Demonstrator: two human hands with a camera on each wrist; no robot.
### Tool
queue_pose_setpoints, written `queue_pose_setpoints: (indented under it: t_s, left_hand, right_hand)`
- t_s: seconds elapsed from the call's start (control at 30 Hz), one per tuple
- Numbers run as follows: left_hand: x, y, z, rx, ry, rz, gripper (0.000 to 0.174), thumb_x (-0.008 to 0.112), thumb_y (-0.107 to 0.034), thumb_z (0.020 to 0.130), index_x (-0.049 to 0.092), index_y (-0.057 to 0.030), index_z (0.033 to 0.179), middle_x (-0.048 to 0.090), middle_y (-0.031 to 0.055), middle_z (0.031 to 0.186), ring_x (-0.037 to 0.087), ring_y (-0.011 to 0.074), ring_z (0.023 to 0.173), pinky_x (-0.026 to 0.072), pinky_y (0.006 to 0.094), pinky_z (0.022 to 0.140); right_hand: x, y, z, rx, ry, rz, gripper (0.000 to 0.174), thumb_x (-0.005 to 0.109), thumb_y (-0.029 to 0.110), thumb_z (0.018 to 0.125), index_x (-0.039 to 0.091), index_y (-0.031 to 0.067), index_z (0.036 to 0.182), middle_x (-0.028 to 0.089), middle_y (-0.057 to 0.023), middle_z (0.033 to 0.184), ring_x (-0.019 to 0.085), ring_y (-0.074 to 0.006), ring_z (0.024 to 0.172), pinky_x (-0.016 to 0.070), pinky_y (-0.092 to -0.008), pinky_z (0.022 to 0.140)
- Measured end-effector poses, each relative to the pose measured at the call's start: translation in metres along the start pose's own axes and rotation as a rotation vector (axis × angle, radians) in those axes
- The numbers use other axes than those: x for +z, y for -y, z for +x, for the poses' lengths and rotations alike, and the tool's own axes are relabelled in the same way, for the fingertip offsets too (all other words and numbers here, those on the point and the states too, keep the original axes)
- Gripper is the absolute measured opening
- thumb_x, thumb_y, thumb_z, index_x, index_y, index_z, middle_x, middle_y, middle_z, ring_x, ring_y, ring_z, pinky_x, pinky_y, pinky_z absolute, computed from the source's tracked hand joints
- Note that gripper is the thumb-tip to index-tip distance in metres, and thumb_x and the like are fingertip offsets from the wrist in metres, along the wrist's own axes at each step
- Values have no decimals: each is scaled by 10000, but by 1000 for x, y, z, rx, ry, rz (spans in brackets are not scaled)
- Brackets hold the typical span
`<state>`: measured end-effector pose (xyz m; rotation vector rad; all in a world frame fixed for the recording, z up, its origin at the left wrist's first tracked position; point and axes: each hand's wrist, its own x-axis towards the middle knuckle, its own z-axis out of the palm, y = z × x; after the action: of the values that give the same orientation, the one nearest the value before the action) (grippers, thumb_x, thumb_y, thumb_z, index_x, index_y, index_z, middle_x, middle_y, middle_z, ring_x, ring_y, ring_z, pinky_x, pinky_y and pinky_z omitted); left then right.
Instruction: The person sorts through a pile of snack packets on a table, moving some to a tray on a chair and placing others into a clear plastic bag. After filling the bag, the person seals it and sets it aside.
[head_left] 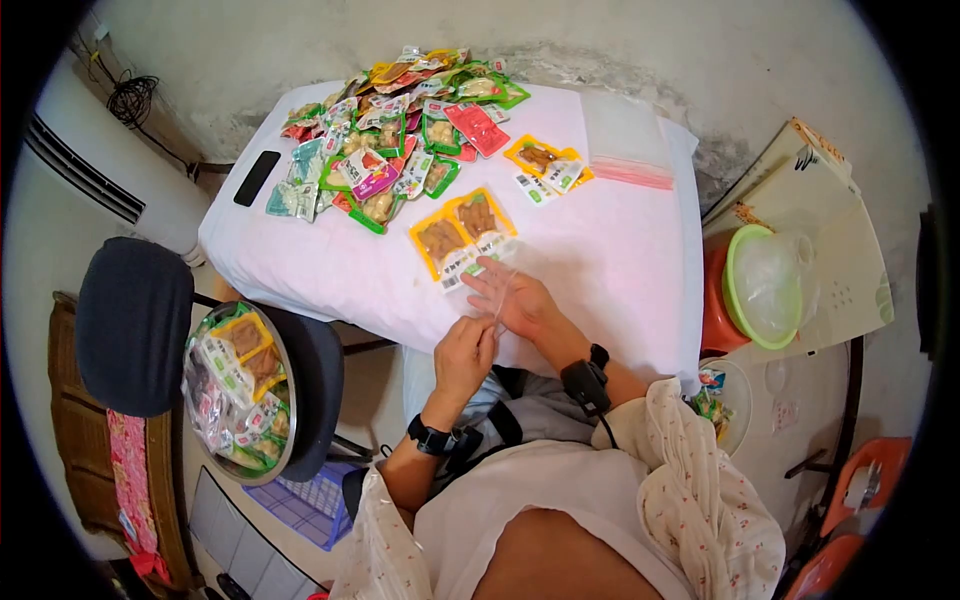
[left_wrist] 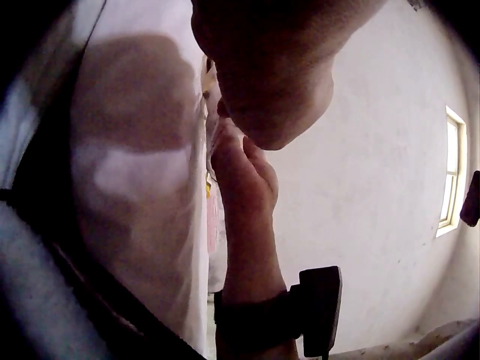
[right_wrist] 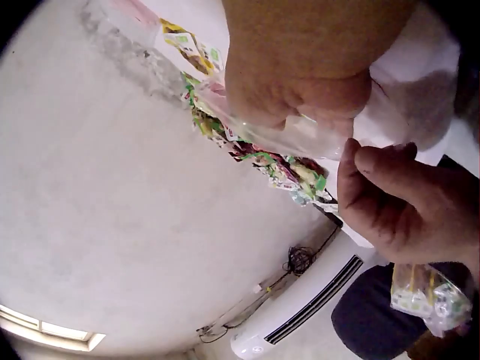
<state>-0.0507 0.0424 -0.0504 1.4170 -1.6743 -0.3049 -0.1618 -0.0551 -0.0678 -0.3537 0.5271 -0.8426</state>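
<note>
A clear plastic bag [right_wrist: 296, 140] is between my two hands in front of the table's near edge. My left hand [head_left: 465, 358] pinches its edge between thumb and fingers. My right hand [head_left: 522, 302] has its fingers stretched out into the bag, the palm turned up. Just beyond the fingertips, two yellow-edged snack packets [head_left: 440, 240] lie side by side on the white-covered table [head_left: 610, 270], their lower parts overlapped by the right hand. In the left wrist view, the left hand [left_wrist: 274, 75] looms dark above the right hand [left_wrist: 246, 176].
Many colourful snack packets [head_left: 385, 135] are heaped at the back left, near a black phone [head_left: 257, 178]. More yellow packets [head_left: 540, 155] lie beside a stack of clear bags [head_left: 628, 140]. A filled metal bowl [head_left: 290, 400] sits on the left chair; a green basin [head_left: 735, 285] stands right.
</note>
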Motion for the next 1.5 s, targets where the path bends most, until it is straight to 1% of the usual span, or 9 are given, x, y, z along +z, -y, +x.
queue_pose_setpoints:
  t_s: [0.17,0.37,0.77,0.83,0.97,1.03,1.2,1.4,1.5]
  left_hand:
    - [2,0,1,25,-15,-1,98,616,-30,782,596,-66,871,571,91,759,576,275,681,461,358,574]
    - [1,0,1,8,13,22,74,612,-33,786,603,-61,854,570,94,752,577,273,682,464,360,581]
    - [3,-21,13,144,108,179,255,668,-90,751,588,-21,983,582,130,891,563,304,826,471,375,707]
    - [6,-29,16,166,98,233,378,690,-99,720,558,-20,1065,569,141,979,540,332,899,462,396,757]
    - [13,-20,20,206,135,302,415,681,-94,719,545,-31,1106,564,139,1000,544,319,907,469,389,743]
    - [14,-14,19,196,209,342,357,665,-87,727,568,-38,1067,579,126,954,558,299,877,479,379,715]
    - [16,-6,15,272,164,312,282,642,-56,733,601,-42,1011,587,93,876,565,260,762,481,357,625]
    - [11,-8,14,253,137,265,222,628,-41,743,623,-49,965,592,89,850,576,261,774,485,353,647]
    - [9,-7,14,223,133,247,215,625,-31,744,631,-54,958,596,92,853,583,267,802,491,354,672]
  right_hand:
    - [-3,-2,10,18,6,82,603,436,189,920,175,19,1437,187,-164,1481,339,-337,1305,277,-522,1028]
    - [-13,-3,-5,-53,128,-69,632,437,210,935,111,82,1460,151,-184,1483,354,-340,1288,359,-490,984]
    - [-37,47,-99,-19,-94,-545,581,504,252,950,233,94,1439,379,-74,1381,515,-175,1130,467,-323,851]
    - [-42,52,-105,-72,-109,-712,387,515,266,947,486,63,1276,570,-50,1135,583,-148,993,489,-292,799]
    - [-63,95,-93,43,-41,-977,231,530,244,928,627,60,1027,639,-34,874,602,-148,805,485,-293,690]
    - [-67,116,-78,-394,-333,-1490,206,571,236,887,644,44,874,631,-61,730,599,-184,686,486,-307,645]
    - [-59,149,-21,-739,-362,-1758,385,654,222,796,553,35,1117,582,-143,1080,561,-271,967,460,-359,823]
    - [-57,158,53,-1023,-450,-2118,549,693,229,748,486,59,1228,472,-153,1253,445,-308,1165,411,-433,909]
    - [-57,163,67,-746,-430,-2186,559,705,250,733,494,67,1217,505,-151,1218,468,-298,1147,421,-444,888]
